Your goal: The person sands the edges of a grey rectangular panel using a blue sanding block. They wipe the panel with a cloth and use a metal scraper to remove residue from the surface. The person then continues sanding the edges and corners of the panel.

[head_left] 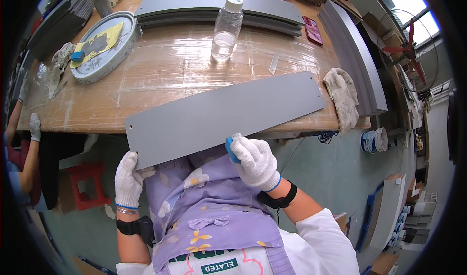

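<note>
A long, flat grey panel [224, 112] with small holes at its corners lies slantwise over the table's near edge, its near left end reaching above my lap. My left hand [129, 177], in a white knit glove, grips the panel's near left corner, with the thumb along the lower edge. Gloved as well, my right hand [255, 163] is closed on a small blue block [231, 150], which it holds at the panel's near long edge. The block looks like a sanding sponge. Whether it presses on the panel's face or only its edge, I cannot tell.
Beyond the panel stand a clear bottle [226, 32] and a stack of grey panels [219, 7]. A round lid [92, 73] with a yellow sheet is at left, a phone [312, 31] and a rag [340, 97] at right. Another person's gloved hand [35, 126] rests at the left edge.
</note>
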`<state>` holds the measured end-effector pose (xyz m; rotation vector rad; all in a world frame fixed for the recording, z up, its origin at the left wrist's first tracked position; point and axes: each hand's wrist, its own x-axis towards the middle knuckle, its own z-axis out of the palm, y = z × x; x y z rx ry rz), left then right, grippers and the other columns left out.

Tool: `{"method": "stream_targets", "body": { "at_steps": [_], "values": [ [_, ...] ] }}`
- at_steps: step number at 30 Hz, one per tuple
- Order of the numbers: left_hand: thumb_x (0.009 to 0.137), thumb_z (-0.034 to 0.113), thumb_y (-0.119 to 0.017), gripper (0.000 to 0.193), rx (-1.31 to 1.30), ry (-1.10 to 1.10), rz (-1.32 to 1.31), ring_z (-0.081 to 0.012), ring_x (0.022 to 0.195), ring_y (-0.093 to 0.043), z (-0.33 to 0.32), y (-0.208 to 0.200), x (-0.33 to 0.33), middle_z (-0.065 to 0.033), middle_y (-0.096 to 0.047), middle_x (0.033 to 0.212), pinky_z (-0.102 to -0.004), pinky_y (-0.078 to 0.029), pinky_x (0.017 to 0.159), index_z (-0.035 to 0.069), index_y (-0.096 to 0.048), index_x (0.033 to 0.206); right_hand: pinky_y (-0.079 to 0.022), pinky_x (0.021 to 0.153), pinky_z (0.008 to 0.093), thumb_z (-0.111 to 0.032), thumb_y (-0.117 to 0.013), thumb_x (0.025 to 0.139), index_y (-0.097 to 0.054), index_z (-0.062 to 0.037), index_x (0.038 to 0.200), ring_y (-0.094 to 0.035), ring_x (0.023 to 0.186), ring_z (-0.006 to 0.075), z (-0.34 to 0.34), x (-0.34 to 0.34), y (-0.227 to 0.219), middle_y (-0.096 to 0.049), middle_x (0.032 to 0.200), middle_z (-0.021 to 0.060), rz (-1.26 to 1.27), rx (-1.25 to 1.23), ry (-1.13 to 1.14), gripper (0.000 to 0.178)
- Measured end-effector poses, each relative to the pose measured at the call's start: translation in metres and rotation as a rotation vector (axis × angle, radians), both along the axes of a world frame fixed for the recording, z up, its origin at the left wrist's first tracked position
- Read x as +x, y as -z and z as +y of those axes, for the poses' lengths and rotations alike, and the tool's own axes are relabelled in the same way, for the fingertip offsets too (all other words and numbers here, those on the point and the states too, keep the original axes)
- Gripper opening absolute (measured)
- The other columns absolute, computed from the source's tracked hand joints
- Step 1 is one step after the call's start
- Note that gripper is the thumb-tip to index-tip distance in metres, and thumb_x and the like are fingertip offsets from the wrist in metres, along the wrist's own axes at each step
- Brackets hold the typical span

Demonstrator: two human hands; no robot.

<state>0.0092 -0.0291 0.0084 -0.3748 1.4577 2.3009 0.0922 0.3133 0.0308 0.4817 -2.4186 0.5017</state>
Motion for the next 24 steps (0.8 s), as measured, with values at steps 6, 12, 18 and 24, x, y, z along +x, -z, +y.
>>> {"method": "stream_targets", "body": {
  "at_steps": [6,12,18,24],
  "values": [
    [0.099,0.027,-0.056,0.029,-0.068,-0.011,-0.001,-0.0251,0.076,-0.072,0.002,-0.004,0.000,-0.0142,-0.071,0.095,-0.0406,-0.063,0.065,0.004,-0.060,0.115,-0.048,0.087,0.0420,0.002,-0.072,0.070,-0.052,-0.0054,0.126,-0.061,0.101,0.0325,0.077,0.012,0.004,-0.061,0.124,0.0153,0.033,0.055,0.281,0.060],
    [0.098,0.030,-0.057,0.028,-0.096,0.043,-0.020,-0.0250,0.077,-0.071,-0.003,-0.007,-0.004,-0.0136,-0.071,0.095,-0.0417,-0.063,0.067,0.005,-0.060,0.111,-0.048,0.090,0.0430,0.001,-0.071,0.078,-0.053,-0.0013,0.130,-0.059,0.101,0.0353,0.141,0.020,-0.016,-0.061,0.119,0.0176,0.021,0.100,0.648,0.055],
    [0.103,0.030,-0.052,0.030,-0.038,0.016,-0.003,-0.0247,0.082,-0.072,-0.008,-0.002,-0.010,-0.0115,-0.070,0.099,-0.0421,-0.064,0.066,0.004,-0.061,0.115,-0.049,0.097,0.0364,0.001,-0.066,0.088,-0.048,-0.0002,0.141,-0.060,0.113,0.0252,0.098,-0.020,-0.038,-0.061,0.125,0.0147,-0.111,-0.503,0.466,0.056],
    [0.103,0.029,-0.054,0.037,-0.379,0.093,0.180,-0.0167,0.085,-0.070,-0.028,0.009,-0.019,-0.0071,-0.070,0.098,-0.0335,-0.060,0.075,0.000,-0.062,0.123,-0.052,0.085,0.0278,0.002,-0.068,0.085,-0.059,-0.0016,0.123,-0.064,0.100,0.0167,-0.005,-0.092,-0.071,-0.065,0.112,0.0105,-0.413,-0.729,0.028,0.039]
  ]
}}
